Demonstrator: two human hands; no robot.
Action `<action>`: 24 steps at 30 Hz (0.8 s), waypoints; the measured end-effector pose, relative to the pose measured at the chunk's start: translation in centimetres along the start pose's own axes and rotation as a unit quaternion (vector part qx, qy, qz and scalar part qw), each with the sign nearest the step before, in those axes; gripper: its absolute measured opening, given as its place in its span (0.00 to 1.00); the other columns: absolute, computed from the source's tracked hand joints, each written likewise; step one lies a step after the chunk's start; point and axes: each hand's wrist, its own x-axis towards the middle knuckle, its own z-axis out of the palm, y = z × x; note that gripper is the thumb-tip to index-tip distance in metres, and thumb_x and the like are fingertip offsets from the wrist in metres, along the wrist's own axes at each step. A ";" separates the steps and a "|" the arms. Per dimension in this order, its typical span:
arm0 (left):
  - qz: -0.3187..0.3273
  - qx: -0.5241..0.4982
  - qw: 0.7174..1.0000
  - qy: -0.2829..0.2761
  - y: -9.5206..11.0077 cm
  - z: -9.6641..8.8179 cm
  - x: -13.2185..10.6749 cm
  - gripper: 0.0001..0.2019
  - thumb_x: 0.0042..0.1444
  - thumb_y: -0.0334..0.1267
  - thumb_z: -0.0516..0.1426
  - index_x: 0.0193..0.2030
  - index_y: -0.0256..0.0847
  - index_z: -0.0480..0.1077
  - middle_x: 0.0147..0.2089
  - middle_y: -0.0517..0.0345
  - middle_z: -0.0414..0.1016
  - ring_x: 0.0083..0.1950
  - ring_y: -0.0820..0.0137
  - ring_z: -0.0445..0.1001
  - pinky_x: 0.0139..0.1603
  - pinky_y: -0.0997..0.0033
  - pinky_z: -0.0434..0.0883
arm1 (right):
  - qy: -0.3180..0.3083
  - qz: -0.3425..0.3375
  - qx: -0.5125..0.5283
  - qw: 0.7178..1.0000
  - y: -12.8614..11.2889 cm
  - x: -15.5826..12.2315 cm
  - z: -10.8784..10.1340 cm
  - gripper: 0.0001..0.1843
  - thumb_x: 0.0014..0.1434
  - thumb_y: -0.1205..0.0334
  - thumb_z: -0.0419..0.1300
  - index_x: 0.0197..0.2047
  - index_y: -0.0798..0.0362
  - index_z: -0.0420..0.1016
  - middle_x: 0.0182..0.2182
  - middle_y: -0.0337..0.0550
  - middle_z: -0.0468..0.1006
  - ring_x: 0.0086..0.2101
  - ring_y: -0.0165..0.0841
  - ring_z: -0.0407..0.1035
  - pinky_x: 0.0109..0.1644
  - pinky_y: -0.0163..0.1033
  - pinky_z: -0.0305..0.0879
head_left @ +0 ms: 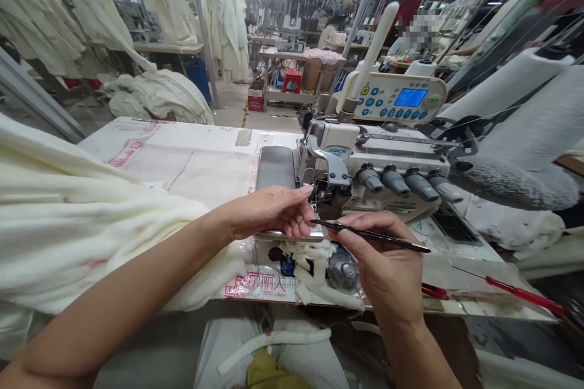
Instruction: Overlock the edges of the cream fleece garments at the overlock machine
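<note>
Black tweezers (378,237) are held in my right hand (387,261), their tip pointing left at the fingertips of my other hand. My left hand (278,209) is in front of the needle area of a white overlock sewing machine (337,140), fingers curled and thumb stretched along the top. Fine threads run down by its fingertips; whether the fingers pinch one is too small to make out. Below my hands, cream fabric scraps (314,255) hang at the machine's front edge. A large heap of cream fabric (91,219) lies under and beside my left forearm.
A control panel (392,97) with a blue screen tops the machine. Large white thread cones (511,85) stand at the right. A red-handled tool with a thin shaft (524,296) lies on the table's right front. Cream garments (225,18) hang behind; people work farther back.
</note>
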 end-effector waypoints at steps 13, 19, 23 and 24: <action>0.126 0.192 0.961 0.155 -0.6 0.9 -1.1 0.20 0.56 0.54 0.55 0.31 0.36 0.67 0.23 0.63 0.66 0.21 0.80 0.61 0.21 0.80 0.56 | 0.087 -0.095 -0.050 0.990 -0.6 -0.4 1.6 0.09 0.48 0.74 0.66 0.29 0.52 0.72 0.28 0.39 0.76 0.33 0.33 0.73 0.37 0.40 0.74; 0.105 0.117 0.980 0.119 -0.9 0.9 -0.7 0.17 0.55 0.49 0.57 0.27 0.35 0.65 0.24 0.61 0.68 0.21 0.82 0.60 0.20 0.82 0.54 | 0.099 -0.123 -0.088 0.983 -0.8 -0.8 2.5 0.10 0.49 0.76 0.65 0.31 0.52 0.72 0.29 0.38 0.77 0.34 0.33 0.74 0.38 0.39 0.73; 0.086 0.110 0.985 0.102 -0.8 0.7 -0.7 0.16 0.57 0.46 0.56 0.27 0.35 0.65 0.24 0.62 0.67 0.21 0.83 0.61 0.19 0.84 0.55 | 0.110 -0.120 -0.041 0.986 -0.3 -0.9 2.7 0.10 0.49 0.77 0.64 0.31 0.53 0.71 0.30 0.39 0.76 0.34 0.34 0.75 0.38 0.42 0.74; 0.087 0.117 0.984 0.105 -0.8 0.5 -0.6 0.15 0.58 0.46 0.55 0.29 0.35 0.66 0.25 0.62 0.68 0.21 0.83 0.61 0.19 0.84 0.56 | 0.127 -0.122 -0.032 0.984 -0.1 -1.0 2.8 0.10 0.49 0.76 0.64 0.31 0.53 0.71 0.30 0.39 0.76 0.33 0.35 0.75 0.38 0.43 0.74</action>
